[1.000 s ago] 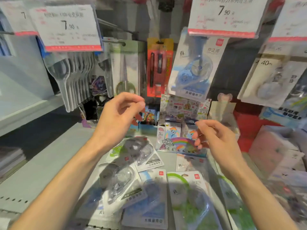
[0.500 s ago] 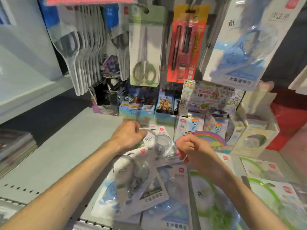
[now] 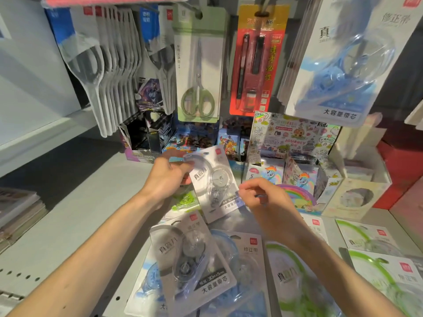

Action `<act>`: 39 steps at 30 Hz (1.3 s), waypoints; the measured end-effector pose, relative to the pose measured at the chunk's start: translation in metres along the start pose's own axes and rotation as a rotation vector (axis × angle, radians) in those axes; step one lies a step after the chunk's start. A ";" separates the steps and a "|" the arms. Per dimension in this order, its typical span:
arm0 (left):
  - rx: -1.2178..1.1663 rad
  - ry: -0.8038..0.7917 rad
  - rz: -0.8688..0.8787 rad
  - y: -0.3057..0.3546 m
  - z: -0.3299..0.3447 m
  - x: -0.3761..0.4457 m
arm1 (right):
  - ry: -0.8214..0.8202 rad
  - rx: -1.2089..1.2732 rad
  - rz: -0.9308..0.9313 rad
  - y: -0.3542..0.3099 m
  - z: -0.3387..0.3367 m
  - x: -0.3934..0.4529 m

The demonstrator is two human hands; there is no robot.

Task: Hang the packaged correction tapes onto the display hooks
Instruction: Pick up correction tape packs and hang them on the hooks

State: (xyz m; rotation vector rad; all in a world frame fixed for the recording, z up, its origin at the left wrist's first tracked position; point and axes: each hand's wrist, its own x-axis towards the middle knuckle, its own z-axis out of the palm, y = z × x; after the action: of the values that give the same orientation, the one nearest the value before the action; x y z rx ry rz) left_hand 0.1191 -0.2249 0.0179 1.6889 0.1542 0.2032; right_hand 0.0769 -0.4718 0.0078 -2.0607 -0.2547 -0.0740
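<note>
Nearest me, white card packs of correction tape [image 3: 201, 266] lie on the grey shelf [image 3: 68, 225]. Above them, my left hand [image 3: 167, 179] pinches the top of one clear-bubble grey tape pack [image 3: 215, 181]; my right hand [image 3: 258, 195] pinches its bottom corner. Behind, green scissors [image 3: 198, 72] hang.

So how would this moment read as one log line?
left hand: holds grey carded correction tape pack | right hand: pinches its lower corner | not hung

Two hands: left [image 3: 166, 179], right [image 3: 263, 197]. One held tape pack [image 3: 215, 181]. One scissors pack [image 3: 198, 65] and one pen pack [image 3: 256, 60] hang above.
</note>
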 end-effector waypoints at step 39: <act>0.665 -0.324 -0.107 -0.016 -0.055 -0.071 | -0.245 0.454 0.150 -0.004 -0.001 -0.008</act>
State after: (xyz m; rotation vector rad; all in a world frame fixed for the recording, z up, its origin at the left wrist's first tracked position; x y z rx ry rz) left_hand 0.0379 -0.1851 0.0053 2.3390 0.0692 -0.2317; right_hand 0.0686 -0.4715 0.0103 -1.6271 -0.2404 0.3048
